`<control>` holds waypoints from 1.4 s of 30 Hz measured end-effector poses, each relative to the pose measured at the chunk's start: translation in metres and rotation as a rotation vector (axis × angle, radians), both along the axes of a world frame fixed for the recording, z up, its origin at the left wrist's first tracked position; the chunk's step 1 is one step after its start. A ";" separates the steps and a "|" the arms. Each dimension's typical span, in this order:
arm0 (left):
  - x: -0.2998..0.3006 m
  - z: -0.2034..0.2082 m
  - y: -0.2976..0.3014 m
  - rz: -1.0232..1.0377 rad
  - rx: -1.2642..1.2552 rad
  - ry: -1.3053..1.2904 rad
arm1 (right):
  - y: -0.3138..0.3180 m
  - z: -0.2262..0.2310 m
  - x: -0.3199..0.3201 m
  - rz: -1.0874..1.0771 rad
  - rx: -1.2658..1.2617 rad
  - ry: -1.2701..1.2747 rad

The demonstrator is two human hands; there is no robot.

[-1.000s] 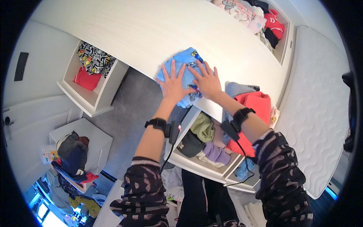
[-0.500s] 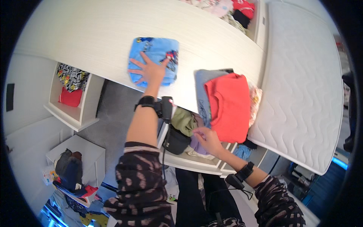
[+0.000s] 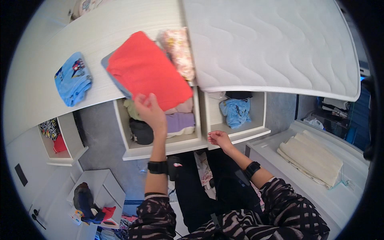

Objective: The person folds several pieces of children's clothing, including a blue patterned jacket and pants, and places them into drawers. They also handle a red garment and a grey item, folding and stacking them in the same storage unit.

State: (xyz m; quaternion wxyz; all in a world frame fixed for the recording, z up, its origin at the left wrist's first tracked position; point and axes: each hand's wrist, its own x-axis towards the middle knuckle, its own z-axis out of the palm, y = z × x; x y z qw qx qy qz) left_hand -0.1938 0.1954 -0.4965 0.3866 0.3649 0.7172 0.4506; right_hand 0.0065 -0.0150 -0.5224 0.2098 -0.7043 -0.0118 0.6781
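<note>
My left hand [image 3: 151, 114] is open with fingers apart, over the lower edge of a folded red garment [image 3: 146, 68] on the pale wooden surface [image 3: 120, 20]. I cannot tell whether it touches the cloth. A grey-blue garment [image 3: 107, 63] shows from under the red one, and a floral cloth bundle [image 3: 179, 50] lies to its right. Farther left lies a folded light-blue printed garment [image 3: 74, 80]. My right hand [image 3: 220, 139] is by the front edge of the open right drawer [image 3: 256, 131], fingers loosely curled and slightly apart, nothing visible in them.
The open middle drawer [image 3: 136, 154] holds purple, black and green clothes. A crumpled blue garment [image 3: 236, 112] lies in the right drawer. A white mattress [image 3: 272, 48] stands beyond. At left is another open drawer [image 3: 76, 154] and a white cabinet [image 3: 108, 188]; cream folded cloth [image 3: 312, 158] lies at right.
My view has swung right. The left hand has left the light-blue garment and come to the red one. My right hand has moved from above the middle drawer to the right drawer's front.
</note>
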 end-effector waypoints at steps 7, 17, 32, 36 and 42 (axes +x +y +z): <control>0.171 -0.094 -0.161 0.452 -0.880 -1.132 | -0.093 -0.069 0.174 -0.043 -0.044 -0.013; 0.257 -0.139 -0.259 0.597 -0.972 -1.104 | -0.126 -0.226 0.226 1.180 -0.029 -0.389; 0.196 -0.147 -0.289 0.577 -0.899 -1.137 | -0.075 -0.188 0.264 1.198 0.307 -0.586; 0.194 -0.087 -0.282 0.379 -1.027 -0.980 | -0.055 -0.028 0.288 0.774 0.572 -0.266; 0.137 0.089 -0.243 -0.036 -0.607 -1.234 | -0.041 0.194 0.254 0.023 0.631 0.481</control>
